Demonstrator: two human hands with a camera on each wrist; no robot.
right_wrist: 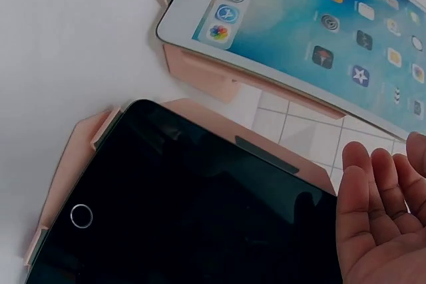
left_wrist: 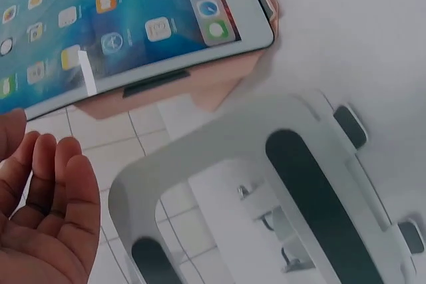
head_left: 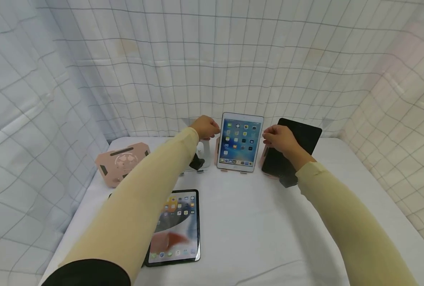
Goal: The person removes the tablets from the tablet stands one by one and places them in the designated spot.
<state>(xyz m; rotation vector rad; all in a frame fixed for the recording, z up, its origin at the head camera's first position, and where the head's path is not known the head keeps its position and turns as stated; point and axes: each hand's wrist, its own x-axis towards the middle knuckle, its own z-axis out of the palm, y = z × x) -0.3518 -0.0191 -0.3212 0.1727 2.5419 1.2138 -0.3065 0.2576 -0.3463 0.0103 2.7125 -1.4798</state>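
Landmark: the white tablet (head_left: 240, 142), lit, stood upright on a pink stand (left_wrist: 166, 94) at the far middle of the table (head_left: 269, 238); all places below are given from it.
Left hand (head_left: 205, 127): held at the tablet's upper left edge; in the left wrist view the fingers (left_wrist: 63, 184) are seen relaxed and slightly bent, nothing held.
Right hand (head_left: 281, 139): held at the tablet's right edge, in front of the dark tablet (head_left: 292, 153); the palm is seen open in the right wrist view, fingers (right_wrist: 373, 191) loosely extended, nothing gripped.
Contact: whether either hand touches the white tablet cannot be told.
Step in hand (judged): the white tablet appears to be approached from both sides.
Recommended handling: the tablet should be taken by both side edges evenly, fingers kept off the lit screen, and lifted straight up out of the stand's lower lip so that the stand is not dragged.
Obstruction, right: the dark tablet, screen off, leans on its own pink stand just beside the landmark; little room is left for the right fingers, and it could be knocked.
Obstruction, left: an empty white stand (left_wrist: 293, 184) is placed just beside the landmark, under the left wrist.
Further items: a bare pink stand (head_left: 120, 163) lies well to the left; a black-framed tablet (head_left: 177, 226), lit, lies flat nearer the person, partly covered by the left sleeve (head_left: 136, 206).
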